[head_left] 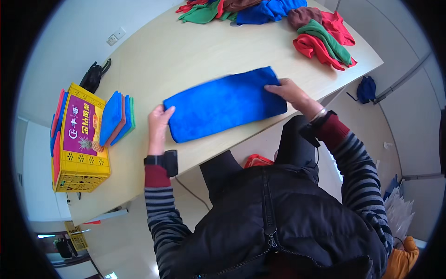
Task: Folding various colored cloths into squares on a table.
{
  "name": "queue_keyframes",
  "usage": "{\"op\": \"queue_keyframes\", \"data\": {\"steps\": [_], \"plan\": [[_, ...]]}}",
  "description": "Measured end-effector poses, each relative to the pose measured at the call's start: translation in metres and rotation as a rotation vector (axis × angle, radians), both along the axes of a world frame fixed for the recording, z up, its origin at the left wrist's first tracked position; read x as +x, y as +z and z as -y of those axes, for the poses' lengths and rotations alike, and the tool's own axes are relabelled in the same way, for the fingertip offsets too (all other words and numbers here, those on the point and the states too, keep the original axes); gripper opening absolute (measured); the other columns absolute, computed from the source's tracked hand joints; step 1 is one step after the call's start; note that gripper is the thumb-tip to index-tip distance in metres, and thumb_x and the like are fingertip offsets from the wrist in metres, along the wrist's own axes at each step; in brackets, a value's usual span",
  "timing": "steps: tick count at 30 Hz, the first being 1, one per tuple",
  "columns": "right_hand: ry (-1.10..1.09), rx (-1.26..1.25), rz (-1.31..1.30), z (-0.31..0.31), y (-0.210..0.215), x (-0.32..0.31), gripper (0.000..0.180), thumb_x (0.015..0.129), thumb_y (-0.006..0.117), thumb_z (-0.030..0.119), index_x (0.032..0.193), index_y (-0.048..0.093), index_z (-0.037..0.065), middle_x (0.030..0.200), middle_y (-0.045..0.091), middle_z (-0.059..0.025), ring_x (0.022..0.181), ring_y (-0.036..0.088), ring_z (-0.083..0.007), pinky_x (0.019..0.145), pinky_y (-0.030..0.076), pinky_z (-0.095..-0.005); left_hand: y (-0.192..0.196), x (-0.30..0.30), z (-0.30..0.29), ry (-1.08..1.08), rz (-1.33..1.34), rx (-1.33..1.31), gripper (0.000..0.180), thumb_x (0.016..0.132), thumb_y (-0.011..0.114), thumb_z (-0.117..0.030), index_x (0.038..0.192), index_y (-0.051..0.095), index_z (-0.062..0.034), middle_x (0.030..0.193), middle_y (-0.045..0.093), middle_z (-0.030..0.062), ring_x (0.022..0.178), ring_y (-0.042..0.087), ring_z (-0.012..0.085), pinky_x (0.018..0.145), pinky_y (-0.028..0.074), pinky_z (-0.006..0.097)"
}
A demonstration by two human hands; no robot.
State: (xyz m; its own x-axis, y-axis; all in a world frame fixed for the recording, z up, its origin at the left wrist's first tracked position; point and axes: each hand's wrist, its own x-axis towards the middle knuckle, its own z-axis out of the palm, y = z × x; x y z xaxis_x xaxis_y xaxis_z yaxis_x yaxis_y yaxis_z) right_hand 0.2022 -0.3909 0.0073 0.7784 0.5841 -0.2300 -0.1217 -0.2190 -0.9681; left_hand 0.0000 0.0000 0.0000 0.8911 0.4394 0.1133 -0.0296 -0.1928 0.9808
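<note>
Here, a folded blue cloth [223,107] stretches as a long rectangle between a seated person's two hands, over the pale surface [153,79] and near its front edge; whether it lies flat or is slightly lifted cannot be told. The fingers of the left hand [158,122] are closed on the cloth's left end, thumb on top, while those of the right hand [292,94] pinch its right end. To the left, folded cloths [111,114] stand beside a yellow crate [88,160]. Rumpled cloths [267,11] lie along the far side, with a second heap [323,42] at right.
</note>
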Motion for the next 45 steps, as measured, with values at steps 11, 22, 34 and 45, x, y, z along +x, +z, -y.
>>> {"op": "queue_keyframes", "data": {"steps": [11, 22, 34, 45], "plan": [[-0.169, -0.177, 0.131, -0.001, -0.031, 0.005, 0.040, 0.091, 0.066, 0.031, 0.107, 0.071, -0.006, 0.094, 0.074, -0.0171, 0.084, 0.070, -0.0234, 0.081, 0.055, -0.0346, -0.036, 0.003, 0.006, 0.122, -0.247, 0.066, 0.025, 0.092, 0.071, -0.013, 0.076, 0.054, -0.0051, 0.071, 0.047, -0.0071, 0.062, 0.039, 0.0033, 0.054, 0.032, 0.026], [-0.214, -0.330, 0.303, -0.005, -0.036, 0.006, 0.043, 0.092, 0.062, 0.035, 0.105, 0.070, -0.005, 0.088, 0.071, -0.0239, 0.084, 0.070, -0.0328, 0.080, 0.054, -0.0412, -0.037, 0.000, 0.041, 0.435, -0.227, 0.645, 0.021, 0.096, 0.062, -0.016, 0.088, 0.052, 0.0004, 0.070, 0.057, 0.0171, 0.065, 0.058, 0.0292, 0.065, 0.046, 0.045], [-0.421, -0.554, 0.871, -0.005, -0.028, -0.043, 0.029, 0.093, 0.062, 0.032, 0.088, 0.064, 0.003, 0.077, 0.068, -0.0222, 0.076, 0.067, -0.0420, 0.068, 0.053, -0.0497, -0.037, -0.021, 0.072, 0.549, -0.202, 0.953, 0.020, 0.098, 0.059, -0.021, 0.096, 0.052, -0.0017, 0.079, 0.065, 0.0239, 0.077, 0.063, 0.0441, 0.067, 0.048, 0.051], [-0.348, -0.687, 0.900, -0.006, -0.022, -0.041, 0.027, 0.094, 0.060, 0.031, 0.090, 0.062, 0.005, 0.076, 0.068, -0.0207, 0.075, 0.068, -0.0399, 0.069, 0.054, -0.0496, -0.023, -0.044, 0.098, 0.579, -0.437, 1.007, 0.023, 0.099, 0.057, -0.027, 0.103, 0.054, -0.0039, 0.082, 0.066, 0.0234, 0.080, 0.065, 0.0451, 0.069, 0.048, 0.055]]}}
